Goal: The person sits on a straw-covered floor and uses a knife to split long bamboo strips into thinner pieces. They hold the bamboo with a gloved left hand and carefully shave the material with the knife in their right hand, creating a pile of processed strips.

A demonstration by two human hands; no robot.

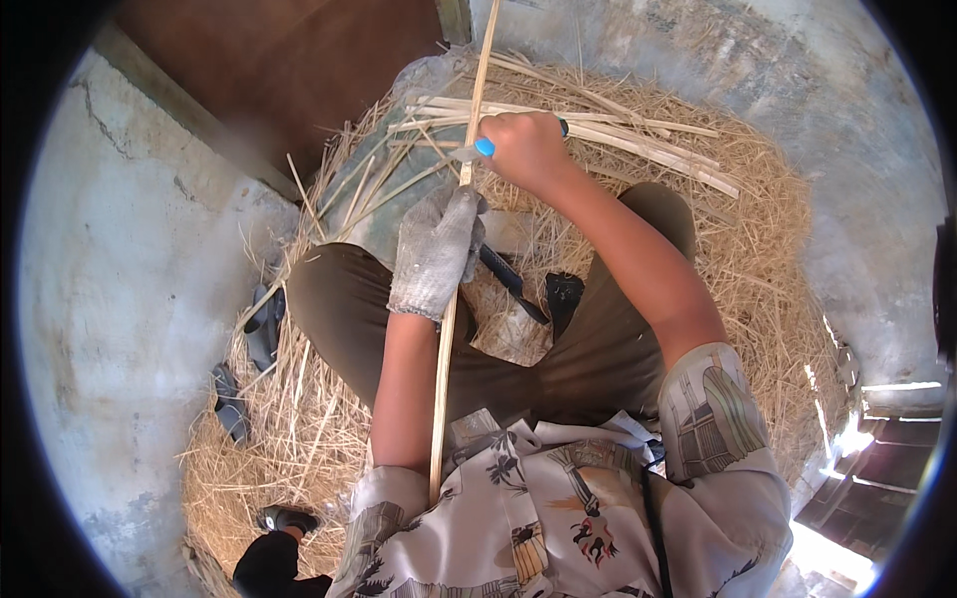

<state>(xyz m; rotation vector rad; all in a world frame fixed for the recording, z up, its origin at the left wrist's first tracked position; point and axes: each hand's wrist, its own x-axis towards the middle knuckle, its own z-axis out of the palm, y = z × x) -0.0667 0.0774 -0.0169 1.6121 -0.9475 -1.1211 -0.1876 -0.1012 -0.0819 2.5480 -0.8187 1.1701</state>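
Note:
A long pale bamboo strip (446, 384) runs from the top of the view down past my left forearm to my shirt. My left hand (436, 244), in a grey-white knitted glove, is closed around the strip above my crossed legs. Just beyond it, my bare right hand (526, 149) grips a knife with a blue handle (484, 147). Most of that handle is hidden in the fist. The short blade (464, 154) lies across the strip, against it or very close.
Several split strips (648, 149) lie beyond my hands on a heap of fine shavings (758, 239). Dark sandals (230, 404) rest at the left by a worn plaster wall (120, 299). Another person's foot (289, 519) shows at lower left. A brown panel (289, 70) stands behind.

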